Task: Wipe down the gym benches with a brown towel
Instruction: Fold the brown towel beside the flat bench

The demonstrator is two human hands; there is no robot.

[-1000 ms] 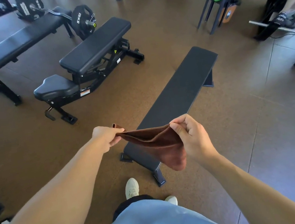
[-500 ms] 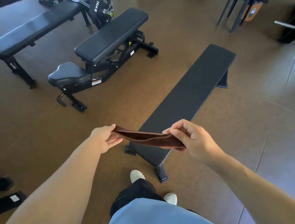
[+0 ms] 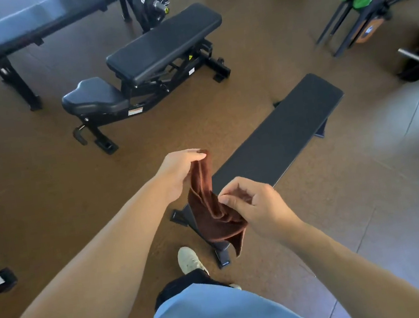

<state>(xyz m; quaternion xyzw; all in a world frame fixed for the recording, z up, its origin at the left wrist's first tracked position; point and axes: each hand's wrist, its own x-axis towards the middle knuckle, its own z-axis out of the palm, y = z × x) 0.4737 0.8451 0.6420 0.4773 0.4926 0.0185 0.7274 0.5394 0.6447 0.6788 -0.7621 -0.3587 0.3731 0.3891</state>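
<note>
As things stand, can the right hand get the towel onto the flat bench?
Probably yes. The right hand pinches the brown towel right above the near end of the flat bench, with nothing between; the left hand also holds it.

Bare forearms, a light blue top [image 3: 219, 316], dark trousers [image 3: 183, 284] and 1 visible off-white sneaker [image 3: 190, 260]

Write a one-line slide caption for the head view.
Both hands, left hand and right hand, hold a crumpled brown towel above a flat black bench.
</note>
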